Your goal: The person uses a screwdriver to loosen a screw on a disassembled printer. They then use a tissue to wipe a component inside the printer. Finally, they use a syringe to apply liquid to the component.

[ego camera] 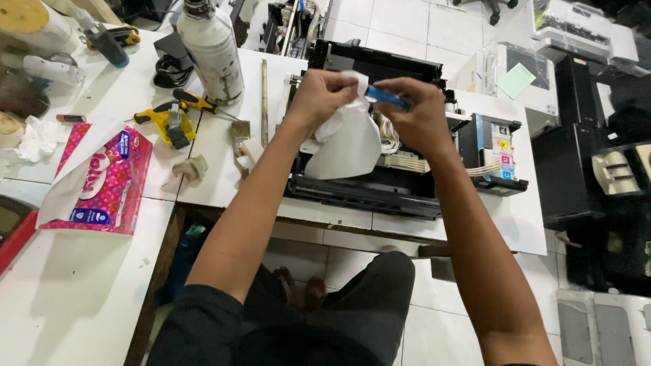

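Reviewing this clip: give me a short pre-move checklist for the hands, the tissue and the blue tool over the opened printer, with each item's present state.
1. Left hand grips the white tissue: ok, fingers pinch its top.
2. Right hand holds the blue tool: ok, held in the fingers, one end wrapped in the tissue.
3. Tool tip clean: cannot tell, the tissue covers it.
4. Tissue clear of the opened printer: cannot tell, it hangs low above the mechanism.
5. Spare tissues in reach: ok, the pink tissue pack lies open on the white table.
6. Yellow-handled tools out of the way: ok, they lie apart, left of the printer.
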